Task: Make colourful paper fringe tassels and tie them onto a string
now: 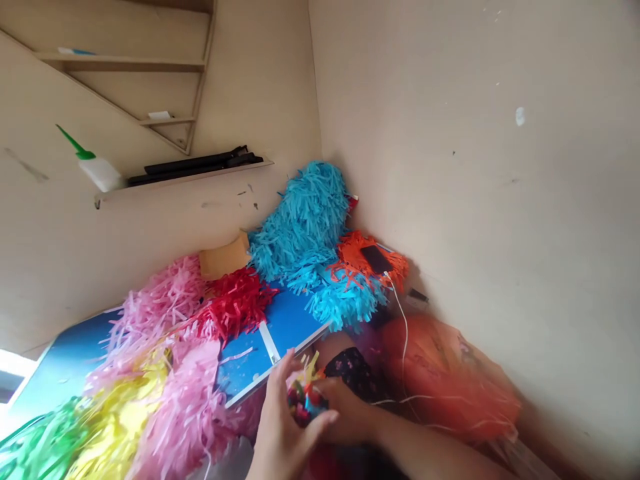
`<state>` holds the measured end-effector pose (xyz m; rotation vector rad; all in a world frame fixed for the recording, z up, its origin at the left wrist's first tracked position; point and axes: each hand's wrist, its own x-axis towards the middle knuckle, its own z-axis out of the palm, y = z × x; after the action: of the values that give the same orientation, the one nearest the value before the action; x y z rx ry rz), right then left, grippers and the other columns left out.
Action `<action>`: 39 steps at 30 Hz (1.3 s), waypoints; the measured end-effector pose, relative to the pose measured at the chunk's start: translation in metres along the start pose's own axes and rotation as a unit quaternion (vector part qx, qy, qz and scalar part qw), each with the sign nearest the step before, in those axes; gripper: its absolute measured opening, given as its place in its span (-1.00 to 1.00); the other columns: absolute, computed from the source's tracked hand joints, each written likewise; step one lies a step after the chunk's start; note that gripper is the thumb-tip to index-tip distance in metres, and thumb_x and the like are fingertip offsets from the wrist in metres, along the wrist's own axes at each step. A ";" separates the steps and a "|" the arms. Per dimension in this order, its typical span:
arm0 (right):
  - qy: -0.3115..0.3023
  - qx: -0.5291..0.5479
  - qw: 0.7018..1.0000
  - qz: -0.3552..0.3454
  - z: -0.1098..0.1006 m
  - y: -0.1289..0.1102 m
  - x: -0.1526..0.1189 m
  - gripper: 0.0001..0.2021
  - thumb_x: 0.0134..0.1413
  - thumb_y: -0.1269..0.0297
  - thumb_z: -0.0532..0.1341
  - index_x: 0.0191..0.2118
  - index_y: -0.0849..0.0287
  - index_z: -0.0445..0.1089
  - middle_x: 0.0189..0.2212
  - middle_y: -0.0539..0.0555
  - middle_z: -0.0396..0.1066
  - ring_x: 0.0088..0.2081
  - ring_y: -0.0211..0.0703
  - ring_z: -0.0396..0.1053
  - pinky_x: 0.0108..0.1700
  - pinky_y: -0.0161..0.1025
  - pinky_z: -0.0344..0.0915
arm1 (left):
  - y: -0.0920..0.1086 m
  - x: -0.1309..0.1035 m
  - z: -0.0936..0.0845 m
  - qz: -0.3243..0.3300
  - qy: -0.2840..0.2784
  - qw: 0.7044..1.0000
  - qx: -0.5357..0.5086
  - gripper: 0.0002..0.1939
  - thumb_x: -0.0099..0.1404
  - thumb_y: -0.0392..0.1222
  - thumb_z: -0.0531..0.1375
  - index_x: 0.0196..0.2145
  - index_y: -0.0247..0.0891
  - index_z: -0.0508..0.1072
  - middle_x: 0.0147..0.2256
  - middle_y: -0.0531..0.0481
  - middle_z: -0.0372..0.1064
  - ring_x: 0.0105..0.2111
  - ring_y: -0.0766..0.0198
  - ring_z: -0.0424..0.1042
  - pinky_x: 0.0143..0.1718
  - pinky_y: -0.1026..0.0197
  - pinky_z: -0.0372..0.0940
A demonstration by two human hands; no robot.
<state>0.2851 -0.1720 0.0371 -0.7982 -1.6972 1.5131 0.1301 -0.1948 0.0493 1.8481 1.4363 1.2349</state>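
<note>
Fringed paper lies in color groups on the blue tabletop (295,313): green (45,437), yellow (120,420), pink (183,393), red (235,300); probably grouped to keep strands untangled. Phone (375,259) rests on orange fringe (398,267), white cable (405,330) attached, presumably charging. Multicolored bundle (306,403): between the hands, at the near tabletop edge. Left hand (277,427) cups loosely, thumb and fingers well spread around it. Right hand (350,410) curls closed on its right side, apparently steadying it; fingertips blurred.
</note>
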 end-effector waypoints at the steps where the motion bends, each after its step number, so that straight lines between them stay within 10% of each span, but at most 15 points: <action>1: 0.007 0.042 0.999 -0.014 -0.001 -0.004 0.000 -0.80 -0.09 0.14 0.39 -0.41 0.15 0.48 -0.43 -0.03 0.46 -0.33 -0.12 0.37 -0.22 -0.23 0.32 | -0.002 0.001 0.001 -0.029 -0.012 0.999 -0.043 -0.03 0.03 0.11 0.42 0.29 -0.11 0.09 0.10 -0.20 0.38 0.05 -0.04 0.45 0.01 -0.03 0.41; 4: 0.032 0.160 0.986 -0.026 -0.003 -0.015 0.003 -0.69 -0.17 0.09 0.44 -0.34 0.21 0.52 -0.45 -0.01 0.45 -0.36 -0.16 0.36 -0.18 -0.21 0.33 | -0.010 -0.001 0.004 -0.128 -0.049 0.970 -0.199 0.15 0.02 0.19 0.41 0.38 -0.08 -0.14 0.20 -0.26 0.28 0.13 -0.07 0.40 0.11 -0.06 0.33; 8: 0.099 0.217 0.969 0.059 0.005 -0.010 0.008 -0.63 -0.26 0.06 0.48 -0.31 0.17 0.54 -0.47 -0.01 0.45 -0.40 -0.15 0.39 -0.21 -0.19 0.35 | -0.022 -0.014 0.013 -0.191 -0.038 0.920 -0.339 0.24 -0.27 0.23 0.51 0.31 -0.12 0.10 0.24 -0.26 0.23 0.19 -0.15 0.31 0.15 0.01 0.30; 16: 0.101 0.258 0.960 0.029 0.022 0.010 0.014 -0.43 -0.20 -0.08 0.46 -0.05 0.10 0.50 -0.25 0.06 0.52 -0.19 0.00 0.47 0.04 -0.05 0.34 | -0.039 -0.016 0.003 -0.285 -0.010 0.901 -0.327 -0.27 -0.13 0.05 0.48 -0.01 -0.26 0.45 -0.16 -0.16 0.57 -0.13 -0.09 0.54 -0.04 -0.04 0.40; 21: 0.007 0.172 0.984 0.036 0.030 0.012 0.008 -0.45 -0.25 0.05 0.51 -0.06 0.11 0.54 -0.20 0.09 0.54 -0.13 0.07 0.47 0.08 -0.02 0.34 | -0.039 -0.012 0.005 -0.275 0.040 0.890 -0.361 -0.42 0.02 -0.05 0.39 0.00 -0.20 0.43 -0.21 -0.03 0.59 -0.13 -0.01 0.56 -0.02 0.00 0.40; 31: 0.089 0.207 0.972 0.062 0.038 0.026 0.019 -0.53 -0.27 0.01 0.49 -0.19 0.16 0.56 -0.39 0.09 0.54 -0.24 0.10 0.48 -0.11 -0.04 0.42 | -0.063 -0.025 0.016 -0.239 -0.007 0.884 -0.401 -0.10 -0.20 0.35 0.42 0.06 -0.14 0.46 -0.05 -0.19 0.53 0.06 -0.24 0.44 0.09 -0.20 0.32; 39: 0.051 0.138 0.979 0.140 0.038 0.027 0.012 -0.52 -0.15 -0.02 0.43 -0.17 0.26 0.56 -0.30 0.12 0.57 -0.17 0.03 0.50 -0.04 -0.14 0.39 | -0.055 -0.038 0.018 -0.315 -0.103 0.808 -0.488 -0.32 -0.27 -0.11 0.55 -0.13 -0.35 0.58 -0.32 -0.22 0.59 -0.18 -0.17 0.55 -0.06 -0.09 0.39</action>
<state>0.2465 -0.1798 0.0095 -0.9752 -1.3029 1.8151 0.1174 -0.2094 -0.0175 0.6810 0.8653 1.0480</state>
